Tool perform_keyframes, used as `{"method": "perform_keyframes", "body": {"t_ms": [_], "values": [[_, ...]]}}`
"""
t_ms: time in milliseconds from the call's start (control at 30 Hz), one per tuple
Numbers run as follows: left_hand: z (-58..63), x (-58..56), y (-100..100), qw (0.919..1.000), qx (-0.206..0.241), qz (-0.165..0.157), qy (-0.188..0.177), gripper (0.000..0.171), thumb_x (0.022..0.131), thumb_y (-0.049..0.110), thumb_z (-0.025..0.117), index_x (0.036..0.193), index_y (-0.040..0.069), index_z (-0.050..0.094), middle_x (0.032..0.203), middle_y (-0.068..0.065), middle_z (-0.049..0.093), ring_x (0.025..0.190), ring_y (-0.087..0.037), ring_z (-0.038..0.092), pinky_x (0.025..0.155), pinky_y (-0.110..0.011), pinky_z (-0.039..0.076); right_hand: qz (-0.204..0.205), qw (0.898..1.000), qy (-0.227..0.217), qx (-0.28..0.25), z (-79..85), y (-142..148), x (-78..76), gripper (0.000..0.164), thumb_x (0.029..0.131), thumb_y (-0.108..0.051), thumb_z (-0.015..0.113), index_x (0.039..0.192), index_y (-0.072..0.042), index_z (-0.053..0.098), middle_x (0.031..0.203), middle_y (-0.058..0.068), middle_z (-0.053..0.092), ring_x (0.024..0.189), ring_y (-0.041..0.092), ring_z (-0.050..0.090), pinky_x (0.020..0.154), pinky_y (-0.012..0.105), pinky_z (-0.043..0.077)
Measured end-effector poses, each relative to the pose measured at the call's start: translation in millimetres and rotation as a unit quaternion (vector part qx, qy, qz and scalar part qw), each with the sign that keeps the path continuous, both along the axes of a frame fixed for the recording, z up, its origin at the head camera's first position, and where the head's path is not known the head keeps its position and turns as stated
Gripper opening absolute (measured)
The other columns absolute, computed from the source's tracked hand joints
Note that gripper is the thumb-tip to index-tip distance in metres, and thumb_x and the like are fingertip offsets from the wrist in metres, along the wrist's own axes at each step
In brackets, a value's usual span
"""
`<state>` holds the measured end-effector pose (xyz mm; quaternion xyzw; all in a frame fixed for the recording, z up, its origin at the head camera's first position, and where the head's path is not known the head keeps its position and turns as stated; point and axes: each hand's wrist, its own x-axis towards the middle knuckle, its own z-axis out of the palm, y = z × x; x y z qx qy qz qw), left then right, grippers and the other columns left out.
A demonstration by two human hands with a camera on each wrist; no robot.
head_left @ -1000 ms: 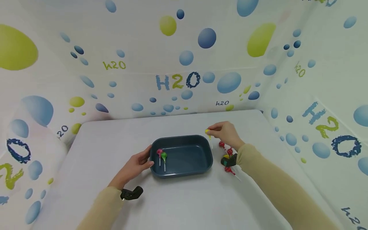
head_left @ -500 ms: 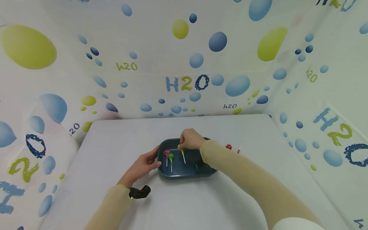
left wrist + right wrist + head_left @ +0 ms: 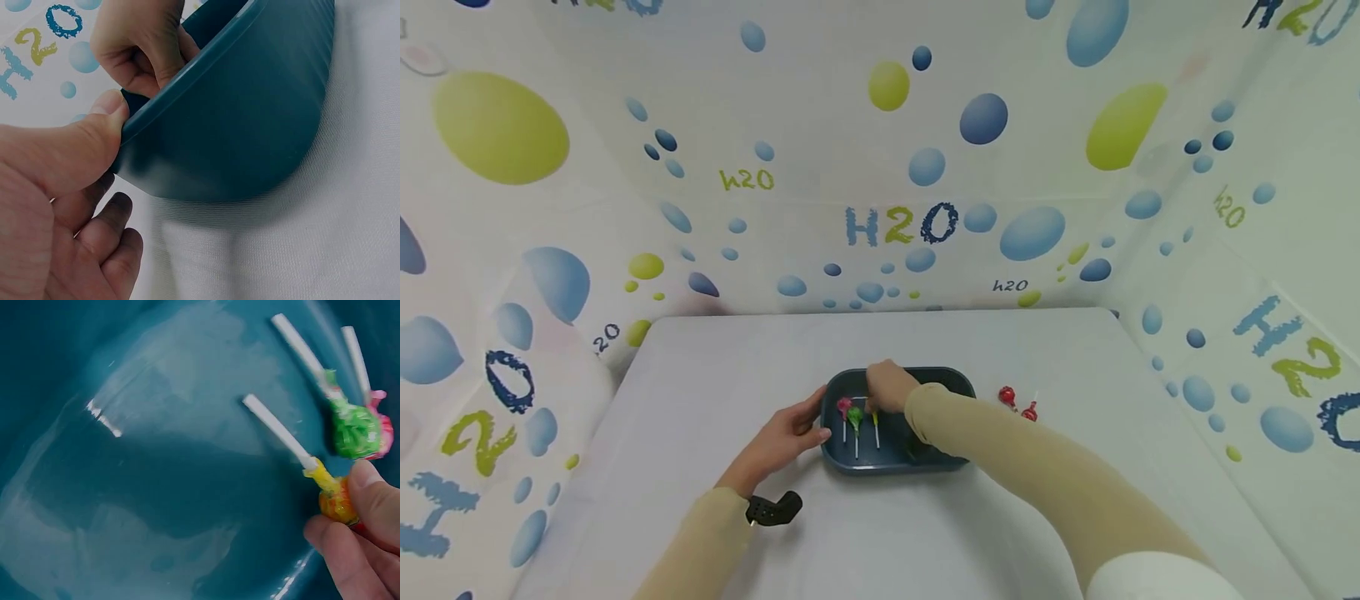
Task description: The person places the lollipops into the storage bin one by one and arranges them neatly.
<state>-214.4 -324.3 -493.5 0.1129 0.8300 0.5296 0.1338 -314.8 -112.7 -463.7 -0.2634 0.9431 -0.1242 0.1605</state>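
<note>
Inside the dark teal rectangular tray with rounded corners [image 3: 917, 468], the right hand [image 3: 891, 386] pinches the yellow-wrapped ball lollipop with a white stick [image 3: 335, 499] by its head, between thumb and fingers; whether the candy touches the tray floor I cannot tell. Just beside it lie a green-wrapped lollipop [image 3: 357, 432] and, farther left and partly covered by it, a pink-wrapped lollipop [image 3: 386, 434], all three sticks pointing towards the person. At the tray's left end, the left hand [image 3: 782, 440] grips the wall, thumb over the rim, remaining fingers loosely curled outside. A black device [image 3: 774, 508] sits at that wrist. The beige right sleeve [image 3: 1022, 454] crosses the tray's near right corner, blocking the view there. Beyond it, two red-wrapped lollipops [image 3: 1018, 407] lie on the white cloth-covered table [image 3: 760, 358]. Behind stands a white backdrop with blue and green dots [image 3: 820, 125].
</note>
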Motion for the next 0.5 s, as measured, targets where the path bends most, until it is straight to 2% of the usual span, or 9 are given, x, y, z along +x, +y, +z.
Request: {"method": "perform_keyframes", "body": {"t_ms": [233,367,500], "values": [[0.1,1.4,0.9,1.0,0.002,-0.004,-0.003,0.074,0.101,0.013,0.064,0.163,0.006,0.023,0.167,-0.02,0.025,0.152,-0.042,0.03,0.122,-0.052,0.032,-0.003,1.0,0.007,0.009,-5.3,1.6,2.5,0.017,0.089,-0.015,0.08,0.079,-0.003,0.072,0.065,0.001,0.064,0.057,0.01,0.054,0.055,0.022,0.049],[1.4,0.5,0.3,1.0,0.001,-0.003,0.0,0.074,0.101,0.013,0.064,0.163,0.008,0.023,0.167,-0.02,0.026,0.152,-0.043,0.031,0.122,-0.053,0.033,0.004,0.999,0.014,0.029,-6.5,2.6,-0.3,0.021,0.089,-0.021,0.081,0.082,-0.004,0.071,0.069,0.001,0.065,0.06,0.01,0.056,0.057,0.022,0.052],[0.5,-0.3,-0.9,1.0,0.0,0.002,-0.002,0.074,0.101,0.013,0.064,0.163,0.009,0.024,0.167,-0.019,0.026,0.152,-0.042,0.032,0.122,-0.052,0.033,0.009,0.999,0.011,0.052,-5.5,1.6,-2.3,0.019,0.089,-0.021,0.081,0.085,-0.006,0.071,0.076,0.002,0.069,0.065,0.01,0.06,0.063,0.024,0.057]]}}
